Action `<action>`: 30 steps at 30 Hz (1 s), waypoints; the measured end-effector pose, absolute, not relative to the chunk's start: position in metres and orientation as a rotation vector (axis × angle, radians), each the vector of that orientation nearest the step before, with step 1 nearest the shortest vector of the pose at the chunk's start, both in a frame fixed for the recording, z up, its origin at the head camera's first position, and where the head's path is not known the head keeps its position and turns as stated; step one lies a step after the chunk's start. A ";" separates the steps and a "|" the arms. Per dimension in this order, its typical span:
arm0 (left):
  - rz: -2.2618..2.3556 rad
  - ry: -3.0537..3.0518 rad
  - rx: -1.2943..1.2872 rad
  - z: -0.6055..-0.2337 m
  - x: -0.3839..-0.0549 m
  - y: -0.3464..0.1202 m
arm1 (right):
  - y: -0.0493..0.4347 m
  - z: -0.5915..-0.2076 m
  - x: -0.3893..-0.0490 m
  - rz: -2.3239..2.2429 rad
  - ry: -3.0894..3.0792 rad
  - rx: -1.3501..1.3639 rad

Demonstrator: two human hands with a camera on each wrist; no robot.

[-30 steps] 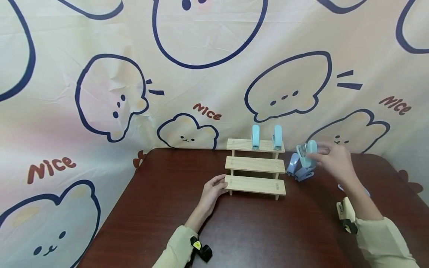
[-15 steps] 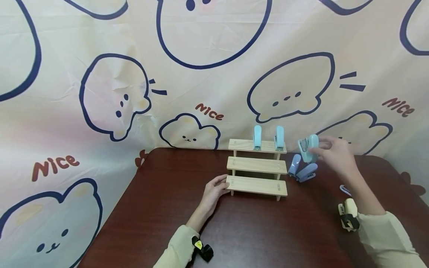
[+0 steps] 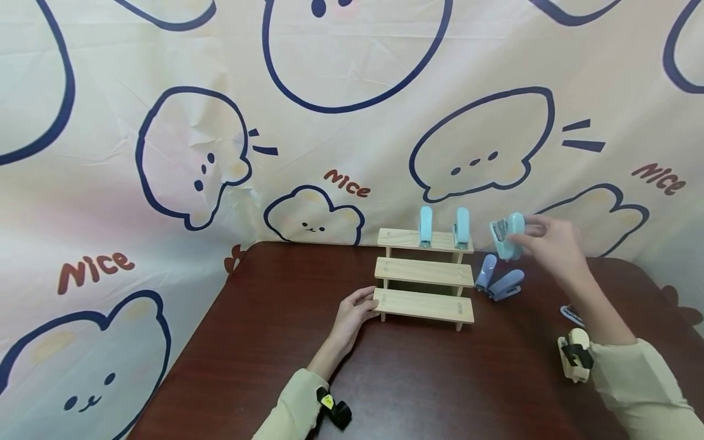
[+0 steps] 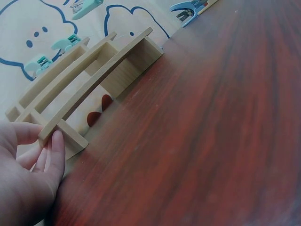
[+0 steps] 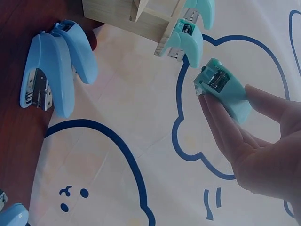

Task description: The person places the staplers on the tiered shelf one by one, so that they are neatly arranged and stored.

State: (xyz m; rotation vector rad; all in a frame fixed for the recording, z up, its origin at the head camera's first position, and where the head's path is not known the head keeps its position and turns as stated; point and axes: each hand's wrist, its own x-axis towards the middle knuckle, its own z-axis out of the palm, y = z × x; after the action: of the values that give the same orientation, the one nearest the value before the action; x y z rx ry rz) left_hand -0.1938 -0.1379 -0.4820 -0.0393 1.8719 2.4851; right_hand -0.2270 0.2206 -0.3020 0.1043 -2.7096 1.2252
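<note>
A three-tier wooden stand (image 3: 423, 304) stands on the table. My left hand (image 3: 348, 321) grips the left end of its lowest board, thumb and fingers on either side of the edge (image 4: 49, 129). To the right of the stand, my right hand (image 3: 555, 244) pinches a mint-blue stapler (image 3: 514, 238) between thumb and fingers, in the air. The right wrist view shows this stapler (image 5: 225, 89) tilted, clear of the stand. On the top board, one light-blue stapler (image 3: 426, 226) stands near the middle and another stapler (image 3: 462, 228) near the right end.
Two periwinkle-blue staplers, a left one (image 3: 486, 272) and a right one (image 3: 506, 285), sit on the dark table (image 3: 429, 379) beside the stand. A partly hidden blue object (image 3: 571, 314) and a cream stapler (image 3: 577, 366) lie near my right forearm. A patterned cloth (image 3: 330, 140) hangs behind.
My right hand has lifted the mint-blue stapler from in front of the periwinkle staplers to above them. My left hand keeps its grip on the stand, which has not moved.
</note>
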 end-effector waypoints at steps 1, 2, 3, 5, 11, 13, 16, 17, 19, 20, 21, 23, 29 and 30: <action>2.486 1.872 -0.039 -0.482 -0.194 -0.138 | 0.220 -0.301 -0.227 1.211 -2.710 0.104; 2.486 1.872 -0.037 -0.482 -0.194 -0.138 | 0.219 -0.300 -0.228 1.203 -2.710 0.106; 2.485 1.878 -0.029 -0.482 -0.194 -0.138 | 0.219 -0.299 -0.228 1.195 -2.710 0.107; 2.486 1.879 -0.029 -0.481 -0.193 -0.137 | 0.217 -0.298 -0.230 1.176 -2.714 0.104; 2.488 1.886 -0.002 -0.482 -0.192 -0.137 | 0.212 -0.292 -0.233 1.142 -2.719 0.117; 2.488 1.883 -0.006 -0.482 -0.192 -0.138 | 0.211 -0.291 -0.234 1.144 -2.724 0.128; 2.488 1.878 -0.021 -0.482 -0.193 -0.137 | 0.209 -0.288 -0.235 1.158 -2.738 0.135; 2.485 1.879 -0.025 -0.481 -0.193 -0.137 | 0.208 -0.287 -0.236 1.162 -2.739 0.133; 2.485 1.877 -0.029 -0.481 -0.194 -0.137 | 0.206 -0.285 -0.236 1.176 -2.740 0.130; 2.486 1.876 -0.030 -0.481 -0.194 -0.137 | 0.205 -0.284 -0.237 1.179 -2.741 0.126; 2.485 1.877 -0.030 -0.481 -0.194 -0.137 | 0.204 -0.284 -0.237 1.179 -2.740 0.122; 2.486 1.876 -0.032 -0.480 -0.194 -0.137 | 0.201 -0.283 -0.237 1.184 -2.738 0.120; 2.490 1.867 -0.041 -0.480 -0.192 -0.137 | 0.193 -0.283 -0.238 1.152 -2.731 0.104; 2.488 1.869 -0.040 -0.480 -0.192 -0.137 | 0.192 -0.283 -0.239 1.151 -2.729 0.105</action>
State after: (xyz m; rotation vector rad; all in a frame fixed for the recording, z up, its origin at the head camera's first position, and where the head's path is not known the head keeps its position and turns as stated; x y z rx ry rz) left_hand -0.1917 -0.1370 -0.4797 -0.0404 1.8687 2.4885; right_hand -0.2386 0.1925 -0.2825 0.1052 -2.7286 1.1508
